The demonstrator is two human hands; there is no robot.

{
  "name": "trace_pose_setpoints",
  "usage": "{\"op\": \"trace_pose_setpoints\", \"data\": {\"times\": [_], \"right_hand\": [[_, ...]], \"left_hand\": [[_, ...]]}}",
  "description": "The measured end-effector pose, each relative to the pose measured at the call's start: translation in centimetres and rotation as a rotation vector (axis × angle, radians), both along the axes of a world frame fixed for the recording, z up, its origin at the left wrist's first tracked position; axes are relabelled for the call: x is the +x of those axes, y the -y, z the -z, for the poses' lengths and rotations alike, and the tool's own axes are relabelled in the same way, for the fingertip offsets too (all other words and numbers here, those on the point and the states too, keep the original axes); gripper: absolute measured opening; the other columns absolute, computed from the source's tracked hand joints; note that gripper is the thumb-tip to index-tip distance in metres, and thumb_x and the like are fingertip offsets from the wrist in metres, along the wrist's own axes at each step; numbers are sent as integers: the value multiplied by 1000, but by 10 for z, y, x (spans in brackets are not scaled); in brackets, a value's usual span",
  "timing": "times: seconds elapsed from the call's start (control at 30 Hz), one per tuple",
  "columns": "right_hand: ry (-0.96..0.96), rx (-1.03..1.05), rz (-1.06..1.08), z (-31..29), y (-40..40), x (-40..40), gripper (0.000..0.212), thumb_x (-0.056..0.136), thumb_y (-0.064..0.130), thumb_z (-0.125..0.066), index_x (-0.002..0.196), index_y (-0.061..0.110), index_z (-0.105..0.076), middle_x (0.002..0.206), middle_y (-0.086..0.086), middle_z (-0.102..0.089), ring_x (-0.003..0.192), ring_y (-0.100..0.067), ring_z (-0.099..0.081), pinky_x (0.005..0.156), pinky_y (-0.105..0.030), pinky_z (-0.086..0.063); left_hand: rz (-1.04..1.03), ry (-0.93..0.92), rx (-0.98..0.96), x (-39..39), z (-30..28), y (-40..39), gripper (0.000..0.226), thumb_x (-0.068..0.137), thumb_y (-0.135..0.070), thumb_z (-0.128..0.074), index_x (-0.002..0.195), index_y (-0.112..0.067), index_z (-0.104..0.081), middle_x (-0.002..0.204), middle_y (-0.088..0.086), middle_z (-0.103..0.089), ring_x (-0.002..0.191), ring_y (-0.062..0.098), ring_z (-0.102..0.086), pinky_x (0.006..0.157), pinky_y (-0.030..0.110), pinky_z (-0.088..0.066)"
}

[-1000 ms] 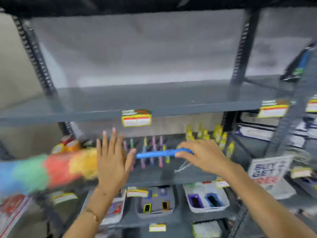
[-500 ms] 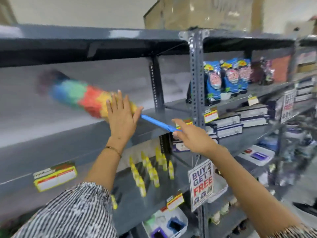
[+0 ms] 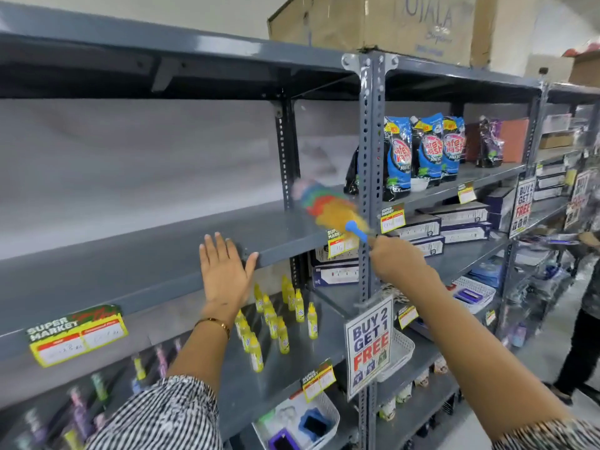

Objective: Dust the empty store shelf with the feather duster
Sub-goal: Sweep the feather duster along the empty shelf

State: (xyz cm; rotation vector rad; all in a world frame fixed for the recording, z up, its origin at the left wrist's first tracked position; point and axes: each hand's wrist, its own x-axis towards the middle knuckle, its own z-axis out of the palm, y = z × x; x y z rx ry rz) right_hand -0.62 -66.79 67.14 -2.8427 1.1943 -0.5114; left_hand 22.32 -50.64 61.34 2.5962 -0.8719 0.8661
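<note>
The empty grey metal shelf [image 3: 136,261] runs from the left edge to the upright post at centre. A feather duster [image 3: 324,206] with rainbow feathers and a blue handle lies blurred over the shelf's right end, by the post. My right hand [image 3: 394,259] grips the handle's end, just right of the post. My left hand [image 3: 224,271] rests flat against the shelf's front edge, fingers spread, holding nothing.
A perforated upright post [image 3: 371,177] stands beside the duster. Blue detergent pouches [image 3: 422,151] fill the neighbouring bay. Yellow bottles [image 3: 279,319] stand on the shelf below. A "Buy 2 Get 1 Free" sign [image 3: 370,345] hangs from the post. A person [image 3: 584,319] stands at far right.
The duster has swept from the left part of the shelf to its right end near the post. My left hand dropped from the feathers onto the shelf's front edge.
</note>
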Motion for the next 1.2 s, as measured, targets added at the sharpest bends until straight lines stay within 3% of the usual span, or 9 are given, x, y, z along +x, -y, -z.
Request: {"op": "trace_pose_setpoints", "data": {"times": [0.13, 0.3, 0.43, 0.67, 0.8, 0.9, 1.03, 1.1, 1.2], "right_hand": [[-46, 2, -67, -17, -13, 19, 31, 95, 8, -35, 119, 5, -54, 68, -5, -49, 57, -21, -48, 55, -33, -39], [138, 113, 22, -34, 27, -18, 34, 98, 17, -38, 126, 13, -56, 84, -13, -57, 56, -23, -50, 60, -35, -47], [0, 60, 44, -22, 26, -22, 35, 96, 12, -36, 127, 9, -52, 97, -19, -60, 72, -30, -51, 68, -40, -51], [-87, -101, -178, 1, -43, 4, 33, 95, 9, -35, 125, 8, -51, 61, 0, -35, 54, -19, -43, 46, -28, -32], [-90, -65, -396, -8, -83, 22, 33, 96, 15, -38, 125, 11, -53, 62, -2, -44, 50, -17, -41, 44, -28, -31], [4, 78, -481, -19, -88, 29, 40, 99, 21, -37, 137, 26, -47, 82, -5, -61, 49, -11, -41, 44, -26, -32], [154, 161, -349, -18, -69, 22, 39, 99, 22, -37, 136, 30, -48, 103, -9, -67, 59, -17, -52, 51, -30, -40], [107, 113, -213, -11, -57, 16, 38, 100, 19, -35, 135, 20, -49, 108, -17, -65, 78, -30, -59, 65, -36, -48], [37, 102, -9, -2, -51, 15, 36, 97, 11, -34, 129, 8, -49, 109, -21, -63, 92, -35, -59, 66, -37, -42]], "left_hand": [[-17, 39, 45, 0, 1, -2, 71, 95, -52, -21, 140, 2, -26, 152, 24, -21, 142, 39, -9, 116, 47, -4], [53, 36, 47, 3, 3, -6, 73, 94, -53, -20, 142, 2, -20, 154, 23, -16, 143, 36, -4, 116, 45, 1], [50, 86, 74, 3, 9, -13, 71, 95, -51, -21, 142, 2, -20, 153, 23, -18, 143, 37, -4, 116, 46, 3], [-13, 111, 81, 9, 10, -33, 70, 95, -50, -22, 141, 3, -23, 152, 26, -21, 142, 40, -7, 115, 48, 4], [0, 90, 61, 11, 9, -50, 71, 95, -48, -32, 140, 6, -23, 151, 28, -21, 141, 42, -7, 116, 51, 1], [-6, 91, 34, 13, 7, -67, 73, 94, -46, -38, 141, 7, -21, 150, 30, -20, 141, 42, -8, 116, 52, 0], [-14, 121, -18, 20, 5, -98, 70, 94, -41, -44, 139, 10, -23, 148, 32, -21, 140, 44, -13, 116, 53, -5], [-20, 141, -32, 23, 5, -113, 70, 94, -40, -43, 138, 10, -24, 148, 33, -22, 140, 44, -14, 115, 53, -6], [-45, 130, -40, 24, 9, -132, 69, 94, -40, -43, 138, 11, -25, 148, 33, -22, 139, 44, -14, 116, 53, -7]]}}
